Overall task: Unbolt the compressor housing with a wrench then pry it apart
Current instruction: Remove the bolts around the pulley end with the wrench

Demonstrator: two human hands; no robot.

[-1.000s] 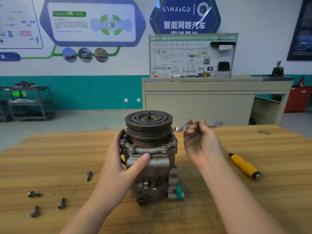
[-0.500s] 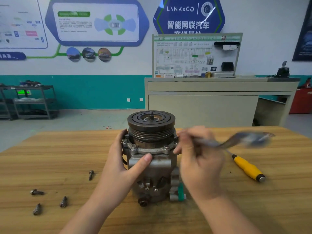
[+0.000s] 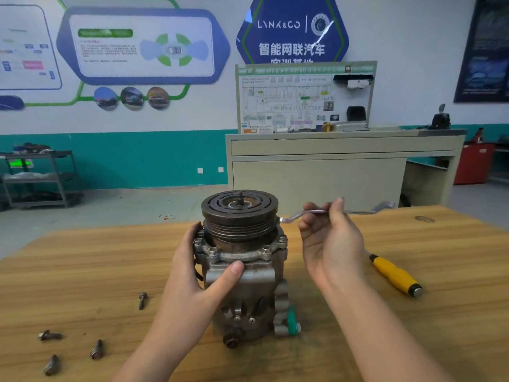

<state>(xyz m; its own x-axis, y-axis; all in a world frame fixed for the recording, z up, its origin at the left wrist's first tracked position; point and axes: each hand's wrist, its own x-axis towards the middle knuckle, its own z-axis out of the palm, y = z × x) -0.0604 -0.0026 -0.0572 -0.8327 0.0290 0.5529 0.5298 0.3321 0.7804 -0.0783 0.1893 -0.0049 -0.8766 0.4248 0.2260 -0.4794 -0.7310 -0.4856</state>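
A grey metal compressor (image 3: 242, 277) stands upright on the wooden table (image 3: 82, 271), its dark grooved pulley (image 3: 239, 216) on top. My left hand (image 3: 198, 279) wraps its left side, thumb across the front of the housing just under the bolted flange. My right hand (image 3: 330, 244) is raised to the right of the pulley and pinches a thin silver wrench (image 3: 303, 213). The wrench lies roughly level; its near end touches or almost touches the pulley's right rim, and its far end sticks out to the right.
Several loose bolts (image 3: 96, 350) lie on the table at the front left, one more (image 3: 142, 300) nearer the compressor. A yellow-handled screwdriver (image 3: 395, 275) lies to the right of my right hand. A beige cabinet (image 3: 316, 175) stands behind the table.
My right hand swung down beside the flange with the wrench blurred, then rose again beside the pulley. The left hand and the compressor stayed put.
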